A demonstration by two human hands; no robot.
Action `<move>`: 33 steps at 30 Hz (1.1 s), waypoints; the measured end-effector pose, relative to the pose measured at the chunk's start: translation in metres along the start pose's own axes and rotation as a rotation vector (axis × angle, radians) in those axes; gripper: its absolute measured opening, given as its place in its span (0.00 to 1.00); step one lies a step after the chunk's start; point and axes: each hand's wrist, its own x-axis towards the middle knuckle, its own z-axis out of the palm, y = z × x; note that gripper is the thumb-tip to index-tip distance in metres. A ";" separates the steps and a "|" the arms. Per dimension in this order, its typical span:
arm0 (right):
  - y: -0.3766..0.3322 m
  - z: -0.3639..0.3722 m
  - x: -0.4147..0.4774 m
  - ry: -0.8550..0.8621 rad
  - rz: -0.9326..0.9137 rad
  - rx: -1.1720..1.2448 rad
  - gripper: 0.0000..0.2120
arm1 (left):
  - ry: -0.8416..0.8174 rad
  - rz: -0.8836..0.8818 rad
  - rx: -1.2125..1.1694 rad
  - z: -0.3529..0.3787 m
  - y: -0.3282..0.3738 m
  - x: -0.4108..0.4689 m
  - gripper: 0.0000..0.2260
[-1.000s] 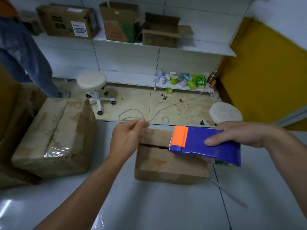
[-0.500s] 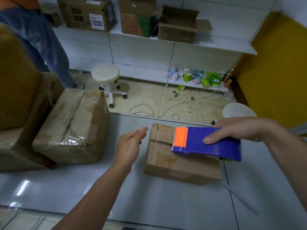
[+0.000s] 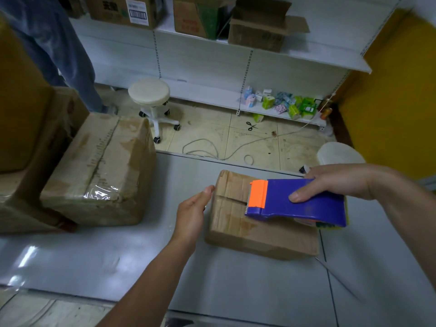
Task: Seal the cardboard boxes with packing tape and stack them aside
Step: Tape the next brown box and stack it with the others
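Observation:
A small cardboard box (image 3: 238,223) lies on the grey table (image 3: 118,260), its top flaps meeting at a seam. My right hand (image 3: 335,182) grips a blue tape dispenser (image 3: 304,204) with an orange blade guard, held just above the box's top. My left hand (image 3: 192,213) is at the box's left side with straight fingers, thumb tip against the top edge. A larger taped box (image 3: 101,171) sits at the left of the table, against more stacked boxes (image 3: 21,128).
Beyond the table edge is a tiled floor with a white rolling stool (image 3: 151,100), a loose cord (image 3: 212,149) and scissors (image 3: 251,125). Another person's legs (image 3: 59,50) stand at the far left. White shelves (image 3: 236,50) hold open cartons. A second stool (image 3: 339,153) is at right.
My left hand let go of its pinch above the box, opened and dropped to the box's left side. The dispenser stayed over the box. The camera shifted, showing more of the left stack.

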 end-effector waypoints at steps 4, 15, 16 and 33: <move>-0.003 0.000 0.002 -0.004 0.019 0.009 0.23 | -0.123 -0.050 -0.016 0.006 -0.015 0.005 0.18; -0.004 0.001 0.007 -0.013 0.026 0.008 0.22 | -0.210 -0.175 0.036 0.008 -0.039 0.021 0.29; -0.004 0.001 0.008 -0.010 0.021 0.008 0.23 | -0.203 -0.152 0.091 0.008 -0.034 0.020 0.25; 0.009 0.003 0.006 0.050 -0.092 0.012 0.16 | -0.749 0.662 1.627 0.023 0.065 0.022 0.65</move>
